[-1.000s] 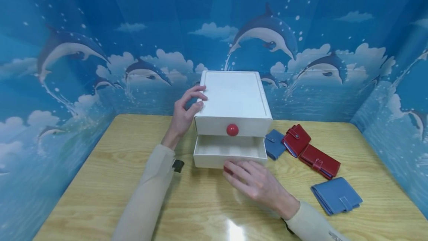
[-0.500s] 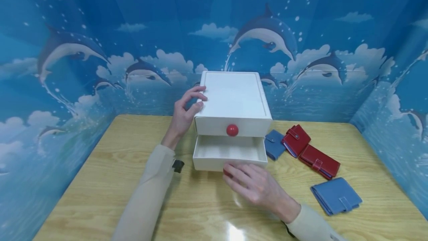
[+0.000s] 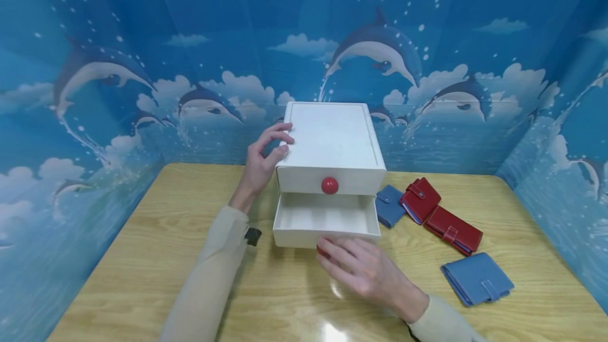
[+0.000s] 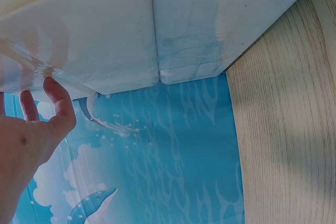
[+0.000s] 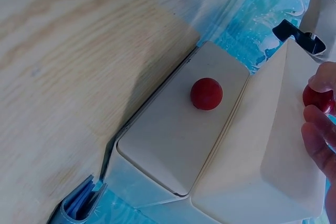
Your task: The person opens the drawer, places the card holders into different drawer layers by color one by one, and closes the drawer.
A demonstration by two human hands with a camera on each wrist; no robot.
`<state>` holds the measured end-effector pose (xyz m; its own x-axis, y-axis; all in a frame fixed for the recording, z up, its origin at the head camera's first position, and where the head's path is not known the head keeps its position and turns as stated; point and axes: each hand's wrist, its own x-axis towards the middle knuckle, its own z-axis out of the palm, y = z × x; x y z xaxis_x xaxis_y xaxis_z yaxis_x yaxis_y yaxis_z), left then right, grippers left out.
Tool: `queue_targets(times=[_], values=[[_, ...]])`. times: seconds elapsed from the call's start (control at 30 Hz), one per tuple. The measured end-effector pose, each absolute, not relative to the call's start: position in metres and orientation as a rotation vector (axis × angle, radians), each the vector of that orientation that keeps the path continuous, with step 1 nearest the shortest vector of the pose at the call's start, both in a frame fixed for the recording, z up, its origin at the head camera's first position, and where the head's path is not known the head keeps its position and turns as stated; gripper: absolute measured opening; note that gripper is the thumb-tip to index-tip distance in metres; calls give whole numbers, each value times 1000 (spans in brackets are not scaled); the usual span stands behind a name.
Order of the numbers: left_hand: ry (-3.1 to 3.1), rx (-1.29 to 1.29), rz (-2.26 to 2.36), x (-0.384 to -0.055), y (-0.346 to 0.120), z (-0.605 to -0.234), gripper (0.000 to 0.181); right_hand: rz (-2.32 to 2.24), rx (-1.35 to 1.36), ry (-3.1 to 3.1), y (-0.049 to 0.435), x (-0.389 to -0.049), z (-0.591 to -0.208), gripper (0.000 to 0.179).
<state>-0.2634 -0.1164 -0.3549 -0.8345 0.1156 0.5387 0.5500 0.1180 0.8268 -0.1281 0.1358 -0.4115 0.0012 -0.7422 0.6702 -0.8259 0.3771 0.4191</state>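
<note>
A white two-drawer box (image 3: pixel 332 133) stands on the wooden table. Its lower drawer (image 3: pixel 294 238) is pulled out and looks bare inside, while the upper drawer with a red knob (image 3: pixel 330 185) is closed. My right hand (image 3: pixel 372 273) pinches the lower drawer's red knob (image 5: pixel 316 97) between thumb and fingers. At the box's left side, my left hand (image 3: pixel 258 165) rests with its fingertips on the top edge, the fingers loosely bent. The left wrist view shows fingertips (image 4: pixel 55 90) against the white box.
To the right of the box lie a blue wallet (image 3: pixel 389 206), a red wallet (image 3: pixel 420 200), a longer red wallet (image 3: pixel 454 230) and a nearer blue wallet (image 3: pixel 477 278). A dolphin-print curtain (image 3: pixel 214 41) surrounds the table (image 3: pixel 157 257) at the back and sides.
The lower drawer has slid a little further out toward me, with my right hand moving along on its knob. My left hand has stayed in place on the box.
</note>
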Motion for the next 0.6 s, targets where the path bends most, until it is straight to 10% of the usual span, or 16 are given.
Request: queue_targets(times=[0.6], values=[[-2043,-667,-1771,-263,-117,-355,23,125,1401,-1754,137,-120,-411,30]])
